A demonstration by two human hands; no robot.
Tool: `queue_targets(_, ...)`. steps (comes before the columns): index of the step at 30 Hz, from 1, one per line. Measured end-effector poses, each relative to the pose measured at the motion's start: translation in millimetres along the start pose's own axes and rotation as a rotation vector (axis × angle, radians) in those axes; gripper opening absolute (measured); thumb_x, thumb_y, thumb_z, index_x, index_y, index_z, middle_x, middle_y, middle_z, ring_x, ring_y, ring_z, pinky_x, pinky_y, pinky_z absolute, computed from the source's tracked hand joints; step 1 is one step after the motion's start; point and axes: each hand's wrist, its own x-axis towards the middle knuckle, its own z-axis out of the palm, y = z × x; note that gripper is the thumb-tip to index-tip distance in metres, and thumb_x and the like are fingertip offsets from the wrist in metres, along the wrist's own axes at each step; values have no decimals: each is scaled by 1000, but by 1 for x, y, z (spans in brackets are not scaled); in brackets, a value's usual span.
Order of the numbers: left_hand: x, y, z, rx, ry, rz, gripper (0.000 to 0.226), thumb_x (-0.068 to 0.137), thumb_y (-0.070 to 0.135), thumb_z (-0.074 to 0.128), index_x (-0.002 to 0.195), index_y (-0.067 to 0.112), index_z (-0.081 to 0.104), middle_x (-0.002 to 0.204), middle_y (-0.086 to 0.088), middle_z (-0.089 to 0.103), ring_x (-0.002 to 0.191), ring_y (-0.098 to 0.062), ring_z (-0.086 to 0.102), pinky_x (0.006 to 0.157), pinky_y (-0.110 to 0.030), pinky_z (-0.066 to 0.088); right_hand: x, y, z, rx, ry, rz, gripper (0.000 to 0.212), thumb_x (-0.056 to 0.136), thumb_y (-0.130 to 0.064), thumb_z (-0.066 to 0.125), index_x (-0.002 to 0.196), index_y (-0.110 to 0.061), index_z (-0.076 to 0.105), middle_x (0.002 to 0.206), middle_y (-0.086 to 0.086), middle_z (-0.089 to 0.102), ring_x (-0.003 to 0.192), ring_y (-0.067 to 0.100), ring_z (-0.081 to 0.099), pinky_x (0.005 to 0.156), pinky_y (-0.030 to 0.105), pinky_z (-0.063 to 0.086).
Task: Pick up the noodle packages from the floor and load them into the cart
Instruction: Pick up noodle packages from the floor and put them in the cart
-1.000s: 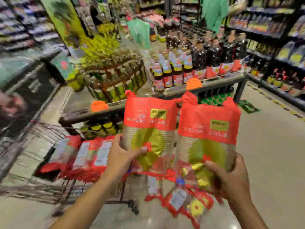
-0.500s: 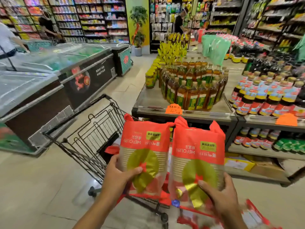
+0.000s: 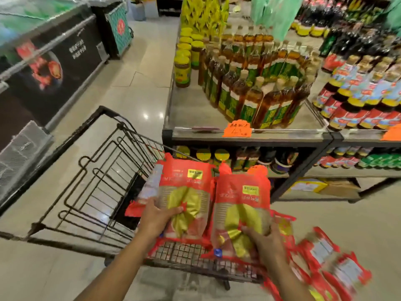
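Observation:
My left hand (image 3: 157,218) grips a red noodle package (image 3: 186,187) with a gold bow print, held upright over the black wire cart (image 3: 91,177). My right hand (image 3: 263,244) grips a second, matching noodle package (image 3: 243,205) just to the right of the first, over the cart's near right corner. Other red noodle packages (image 3: 141,192) lie inside the cart beneath the held ones, partly hidden. More noodle packages (image 3: 332,263) lie on the floor at the lower right, blurred.
A display shelf (image 3: 249,133) with oil bottles (image 3: 256,88) and jars stands directly behind the cart. Sauce bottles (image 3: 364,98) fill the shelf to the right. Chest freezers (image 3: 50,61) line the left side, with tiled floor (image 3: 134,83) between them and the shelf.
Both hands have lowered the two packages toward the cart's basket. My view has tilted down and moved closer to the cart and shelf.

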Motion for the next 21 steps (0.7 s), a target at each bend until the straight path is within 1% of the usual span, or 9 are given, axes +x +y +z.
queue_targets(2, 46, -5, 22, 50, -40, -72, 67, 60, 13, 98, 117, 7, 63, 105, -13, 78, 88, -27, 77, 75, -39, 63, 44, 9, 18, 4, 31, 66, 76, 43, -57, 92, 100, -21, 57, 83, 13, 71, 65, 31, 67, 58, 48, 60)
queue_targets(4, 87, -13, 45, 115, -43, -112, 61, 63, 12, 96, 116, 5, 66, 102, -11, 78, 86, -24, 76, 71, -33, 62, 81, 4, 35, -22, 8, 96, 81, 44, -61, 91, 104, -20, 58, 88, 6, 74, 75, 27, 70, 71, 45, 60)
queue_targets(7, 141, -19, 73, 205, -60, -148, 40, 70, 3, 91, 99, 12, 64, 88, -1, 72, 84, -20, 68, 57, -19, 51, 123, 6, 58, -44, -28, 144, 47, 67, -29, 94, 101, -18, 64, 79, -5, 76, 70, 20, 73, 67, 40, 60)
queue_targets(8, 153, -23, 82, 227, -69, -168, 45, 72, -1, 89, 103, 15, 59, 91, 1, 70, 87, -19, 65, 59, -22, 48, 133, 16, 64, -55, -22, 168, 44, 68, -24, 93, 102, -17, 66, 77, -3, 76, 67, 21, 74, 62, 41, 61)
queue_targets(10, 181, -32, 93, 269, -84, -197, 61, 72, -3, 88, 124, 11, 58, 103, -6, 70, 92, -22, 65, 67, -24, 45, 152, 28, 74, -51, -1, 249, 56, 60, -38, 97, 105, -26, 65, 79, 3, 77, 67, 28, 75, 59, 52, 62)
queue_targets(12, 205, -50, 96, 291, -105, -243, 68, 74, 6, 89, 133, 14, 56, 109, -9, 73, 92, -23, 69, 73, -31, 56, 171, 44, 78, -96, -37, 255, 59, 54, -50, 94, 102, -31, 67, 84, -1, 78, 76, 26, 76, 71, 55, 62)
queue_targets(15, 220, -70, 90, 363, -136, -278, 52, 78, 20, 88, 117, 34, 58, 108, 3, 76, 98, -25, 75, 86, -53, 62, 176, 35, 81, -183, -56, 236, 47, 66, -31, 92, 106, -21, 68, 89, -4, 79, 83, 17, 75, 81, 46, 61)
queue_targets(18, 214, -65, 90, 426, -165, -204, 42, 86, 14, 81, 116, 26, 54, 103, 8, 71, 97, -20, 71, 80, -40, 62, 172, 34, 82, -185, -69, 310, 50, 67, -28, 92, 108, -22, 64, 92, -1, 78, 85, 21, 76, 79, 49, 62)
queue_targets(21, 211, -51, 91, 557, -241, -95, 49, 91, 9, 73, 132, 19, 47, 113, 10, 63, 105, -15, 65, 93, -40, 59, 165, 26, 83, -264, -4, 301, 59, 65, -38, 92, 110, -17, 60, 93, -2, 74, 91, 27, 73, 81, 48, 60)
